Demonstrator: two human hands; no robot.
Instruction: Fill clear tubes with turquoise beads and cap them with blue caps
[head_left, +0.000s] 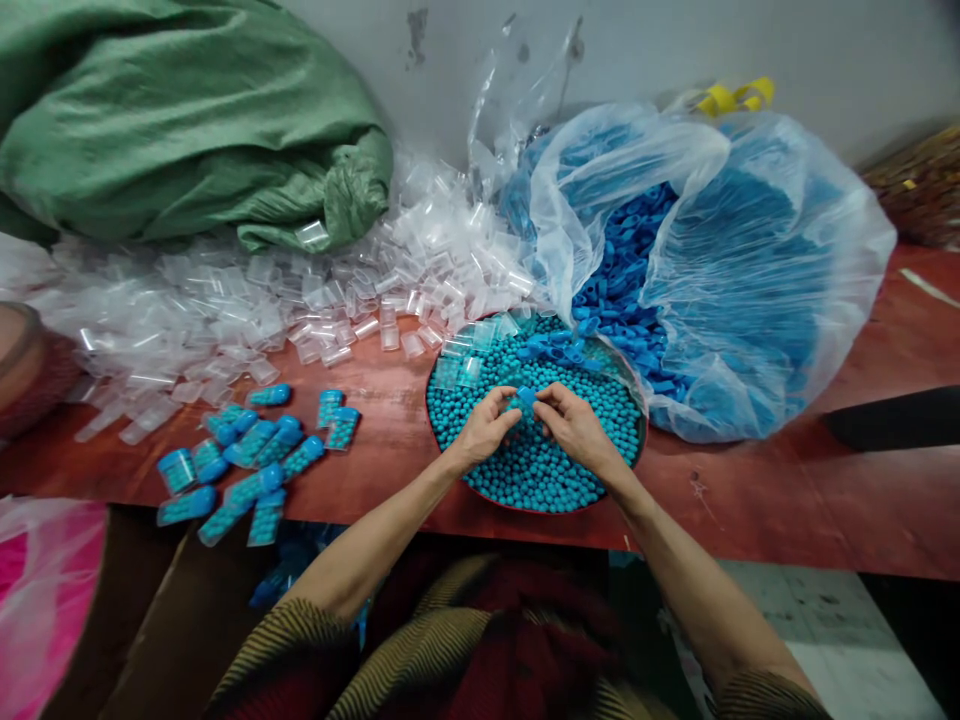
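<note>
Both hands are over a round tray (536,508) full of small turquoise balls (555,475). My left hand (491,425) pinches a small clear container, mostly hidden by the fingers. My right hand (568,420) has its fingertips closed on a blue cap (527,396) at the container's end. Several clear containers (471,352) and loose blue caps (559,348) lie on the balls at the tray's far side. Filled containers with blue caps (255,443) lie in a group on the red table to the left.
A heap of clear containers (420,260) spreads along the back of the table (750,500). Behind it at left sits a green sack (187,120). A translucent bag (750,270) of blue caps stands right of the tray, with a dark object (900,418) further right.
</note>
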